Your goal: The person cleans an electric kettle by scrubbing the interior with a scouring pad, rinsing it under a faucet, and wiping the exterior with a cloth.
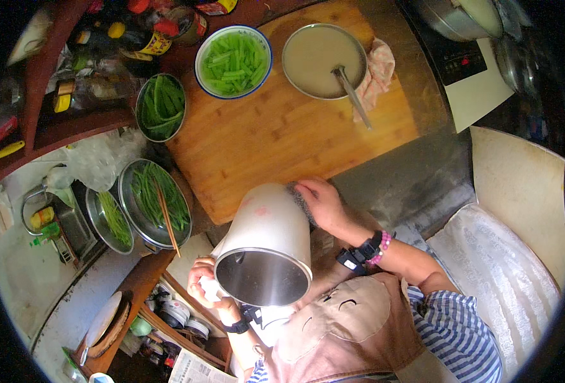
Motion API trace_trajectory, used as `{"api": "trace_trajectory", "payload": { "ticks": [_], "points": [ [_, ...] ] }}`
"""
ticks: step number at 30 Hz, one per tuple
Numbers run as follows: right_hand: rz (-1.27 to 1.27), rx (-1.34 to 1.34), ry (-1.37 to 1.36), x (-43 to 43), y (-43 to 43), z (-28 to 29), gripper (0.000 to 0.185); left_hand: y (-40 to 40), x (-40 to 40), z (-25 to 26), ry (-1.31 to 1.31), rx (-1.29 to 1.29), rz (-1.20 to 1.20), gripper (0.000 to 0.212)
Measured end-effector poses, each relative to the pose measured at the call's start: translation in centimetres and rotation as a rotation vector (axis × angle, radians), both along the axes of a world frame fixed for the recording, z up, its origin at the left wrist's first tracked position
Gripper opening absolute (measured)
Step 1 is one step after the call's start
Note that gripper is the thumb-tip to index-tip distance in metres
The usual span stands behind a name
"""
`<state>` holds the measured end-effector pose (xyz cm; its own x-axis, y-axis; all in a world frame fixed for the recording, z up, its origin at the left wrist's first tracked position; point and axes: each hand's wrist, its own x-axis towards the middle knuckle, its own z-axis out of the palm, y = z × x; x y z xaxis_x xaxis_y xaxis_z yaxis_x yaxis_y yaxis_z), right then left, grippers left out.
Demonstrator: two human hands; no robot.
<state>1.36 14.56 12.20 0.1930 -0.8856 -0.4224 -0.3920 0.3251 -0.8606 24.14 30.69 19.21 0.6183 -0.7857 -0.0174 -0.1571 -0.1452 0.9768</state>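
My left hand [207, 283] grips the handle of a white electric kettle [273, 220], which is tilted on its side with its open steel mouth towards me. My right hand [323, 206] holds a dark grey scouring pad [303, 205] against the kettle's outer wall near its base. Beyond the kettle lies a wooden cutting board [282, 139]. On it stand a bowl of cut green stalks [234, 62] and a steel bowl of cloudy pale liquid [313, 55] with a metal spoon handle [356, 103] sticking out. A pink patterned cloth [380, 72] lies beside that bowl.
Left of the board are a bowl of green pods [161, 107], a steel basin of green beans with chopsticks [160, 201] and a smaller basin of thin green stems [112, 220]. Bottles crowd the upper-left shelf [76, 127]. A sink [74, 220] is at far left; a lacy white cover [493, 253] hangs right.
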Motion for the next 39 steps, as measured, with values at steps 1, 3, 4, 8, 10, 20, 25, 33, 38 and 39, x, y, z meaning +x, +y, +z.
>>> {"api": "trace_trajectory", "payload": {
  "ticks": [1,3,4,8,10,20,25,33,38,39],
  "points": [
    [-0.066,0.024,0.026,0.0,0.6,0.1,0.019,-0.5,-0.1,0.1,0.040,-0.013,0.040,0.044],
    [-0.051,-0.009,-0.171,0.1,1.3,4.6,0.017,-1.2,-0.4,-0.1,0.110,-0.030,0.107,0.044],
    [0.026,-0.114,-0.251,0.3,1.1,7.2,0.015,-1.2,-0.2,-0.5,0.133,-0.045,0.112,0.043],
    [0.056,-0.236,-0.243,1.3,1.1,6.7,0.015,0.0,-0.1,-0.8,0.217,-0.077,0.158,0.040],
    [-0.013,-0.194,-0.055,1.1,1.0,1.3,0.017,0.8,-0.1,-0.7,0.254,-0.081,0.188,0.039],
    [-0.005,-0.238,-0.327,2.1,0.4,5.6,0.015,4.8,1.3,-0.8,0.558,-0.037,0.167,0.043],
    [0.104,-0.075,-0.223,2.6,-2.0,1.9,0.020,9.1,4.8,-1.6,0.555,0.047,0.184,0.042],
    [0.371,-0.313,-0.387,4.7,-5.1,7.8,0.015,9.9,3.9,-2.8,0.399,0.055,0.352,0.026],
    [0.285,-0.132,-0.238,3.8,-4.4,2.6,0.017,8.8,2.8,-4.2,0.462,-0.069,0.256,0.033],
    [0.230,-0.246,-0.265,3.4,-3.6,3.4,0.017,7.1,1.8,-3.2,0.510,-0.089,0.224,0.033]
  ]
}}
